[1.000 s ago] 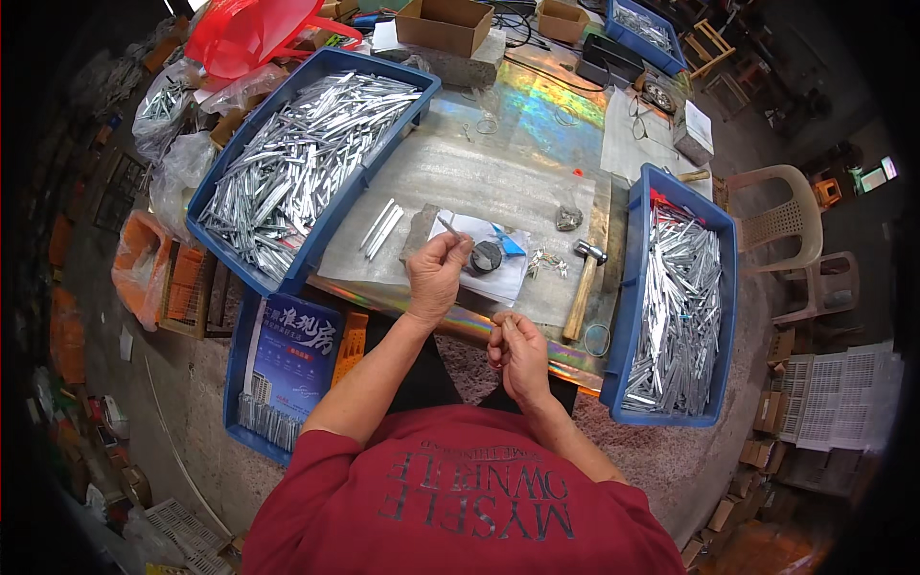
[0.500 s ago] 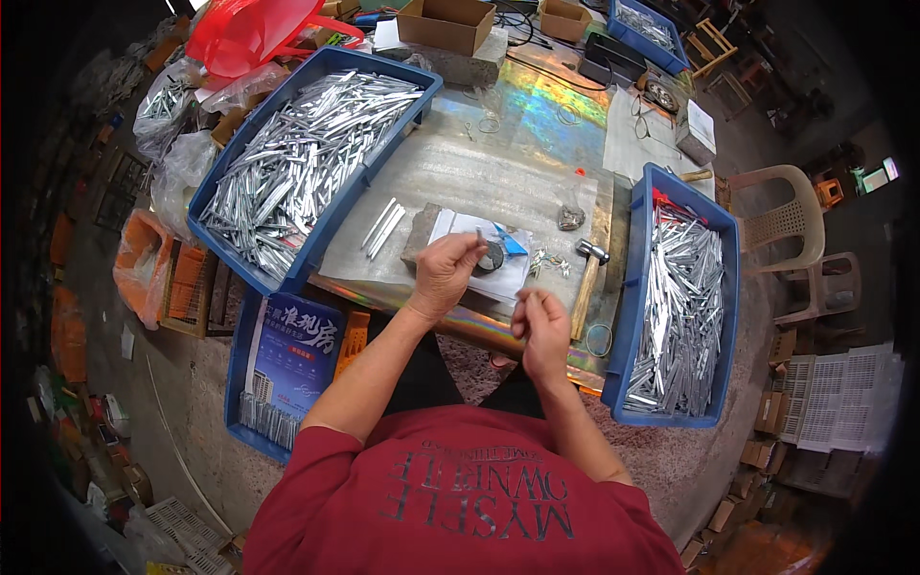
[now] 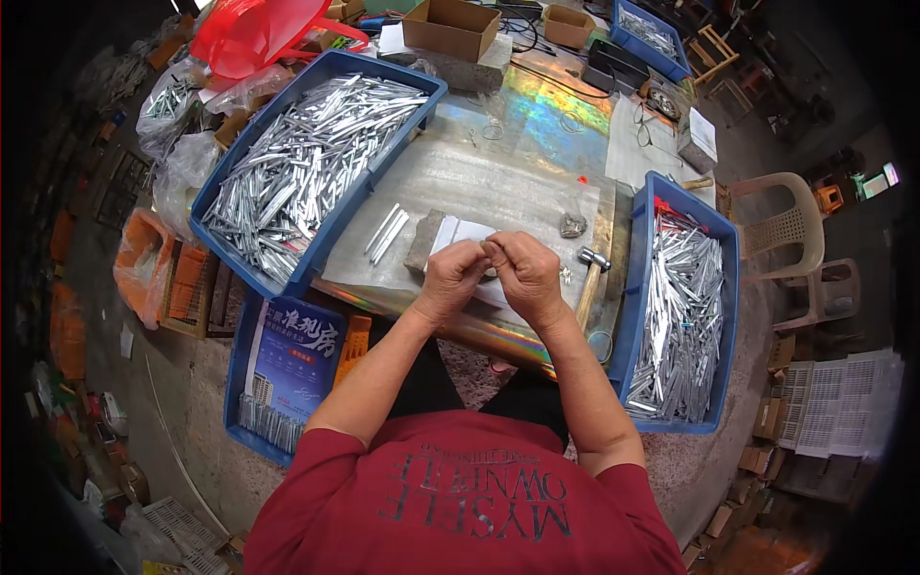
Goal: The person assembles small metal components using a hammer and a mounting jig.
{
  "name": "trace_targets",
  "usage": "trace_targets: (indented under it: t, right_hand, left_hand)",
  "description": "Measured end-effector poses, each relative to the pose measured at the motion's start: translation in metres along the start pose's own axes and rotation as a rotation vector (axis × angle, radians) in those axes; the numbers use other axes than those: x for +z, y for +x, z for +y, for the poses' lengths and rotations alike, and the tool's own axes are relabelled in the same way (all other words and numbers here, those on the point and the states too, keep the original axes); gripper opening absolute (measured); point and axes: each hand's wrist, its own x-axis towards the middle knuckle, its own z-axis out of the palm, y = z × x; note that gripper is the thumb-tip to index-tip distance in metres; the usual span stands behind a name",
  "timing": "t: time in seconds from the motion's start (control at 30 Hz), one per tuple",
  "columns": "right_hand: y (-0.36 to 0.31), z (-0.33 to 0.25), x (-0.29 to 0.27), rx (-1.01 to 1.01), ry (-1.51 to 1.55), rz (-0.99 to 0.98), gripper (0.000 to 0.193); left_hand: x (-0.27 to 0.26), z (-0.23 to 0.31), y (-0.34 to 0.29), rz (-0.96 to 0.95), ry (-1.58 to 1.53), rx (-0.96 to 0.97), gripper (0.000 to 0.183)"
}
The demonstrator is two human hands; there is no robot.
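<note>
My left hand (image 3: 454, 275) and my right hand (image 3: 526, 275) meet over a stone block (image 3: 422, 245) topped with white paper (image 3: 467, 231). Both have their fingers pinched together, fingertips touching or nearly so. Whatever lies between them is hidden. Left of the block, a few slim silvery metal strips (image 3: 386, 233) lie side by side on the pale sheet covering the table. A hammer (image 3: 595, 261) with a wooden handle rests right of my right hand. Small metal bits (image 3: 565, 275) show partly beside that hand, and a small clear bag (image 3: 573, 226) sits behind them.
A large blue tray (image 3: 376, 175) heaped with metal strips stands at left, another blue tray (image 3: 636, 297) of strips at right. Below left, a blue bin holds a printed sheet (image 3: 299, 345). Cardboard boxes (image 3: 450, 24) and a red bag (image 3: 251, 36) are at the back.
My right hand has moved up and left to meet my left hand over the block. The left hand has shifted slightly down, and the dark round thing beside it is now covered.
</note>
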Motion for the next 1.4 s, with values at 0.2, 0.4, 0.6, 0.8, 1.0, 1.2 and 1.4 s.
trace_targets:
  t: [0.2,0.4,0.6,0.8,1.0,1.2,1.4]
  right_hand:
    - [-0.016,-0.002,0.006,-0.134,-0.099,0.147,0.008]
    - [-0.033,-0.003,0.016,-0.205,-0.148,0.213,0.02]
    - [-0.045,-0.001,0.026,-0.213,-0.121,0.223,0.026]
    - [-0.055,-0.001,0.021,-0.213,-0.107,0.121,0.034]
    - [-0.089,0.028,-0.024,0.39,-0.385,0.227,0.035]
    - [-0.104,0.041,-0.047,0.819,-0.67,-0.029,0.031]
    - [-0.117,0.07,-0.058,1.166,0.46,0.281,0.031]
  left_hand:
    - [0.001,0.004,-0.003,0.034,-0.022,-0.008,0.007]
    - [0.003,0.0,-0.006,0.073,-0.007,-0.027,0.006]
    - [0.006,-0.005,-0.01,0.106,0.0,-0.067,0.005]
    - [0.01,-0.008,-0.012,0.155,-0.007,-0.037,0.006]
    - [0.009,-0.006,-0.011,0.129,-0.036,-0.033,0.006]
    - [0.007,-0.008,-0.011,0.118,-0.023,0.014,0.008]
    - [0.006,-0.005,-0.009,0.094,-0.021,0.005,0.008]
